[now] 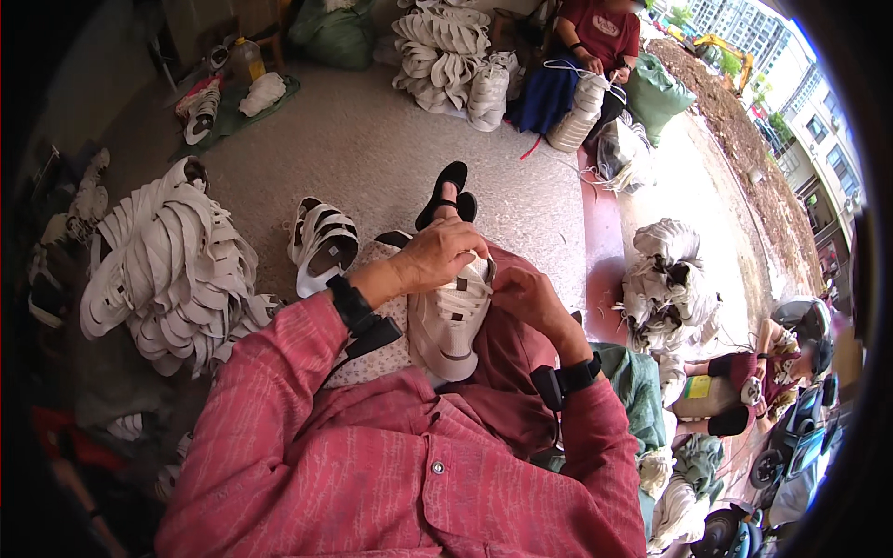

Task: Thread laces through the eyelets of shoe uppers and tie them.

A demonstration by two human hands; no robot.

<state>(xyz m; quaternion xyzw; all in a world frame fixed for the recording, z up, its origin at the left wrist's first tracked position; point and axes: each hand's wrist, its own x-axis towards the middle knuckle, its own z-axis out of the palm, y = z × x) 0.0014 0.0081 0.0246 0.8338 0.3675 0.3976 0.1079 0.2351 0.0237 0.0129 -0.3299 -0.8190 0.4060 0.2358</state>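
A white shoe upper [445, 337] lies across my lap, its rounded toe end toward my body. My left hand [437, 255] bends over its far end, with thumb and fingers closed on the edge by the opening. At the upper's right edge, my right hand [532, 296] has its fingertips pinched together; what they hold is too small to make out. Under the upper, a pale patterned cloth [372, 358] covers my left thigh. Left of my knee, another white upper with a dark inside [323, 244] rests on the floor.
Stacked white uppers [177, 260] rise at my left. Another bundle [668, 279] sits to the right, beyond the reddish floor strip [603, 242]. Ahead, a co-worker [595, 46] handles a string of uppers beside a green sack [656, 98]. A second person [781, 372] sits at right near parked scooters.
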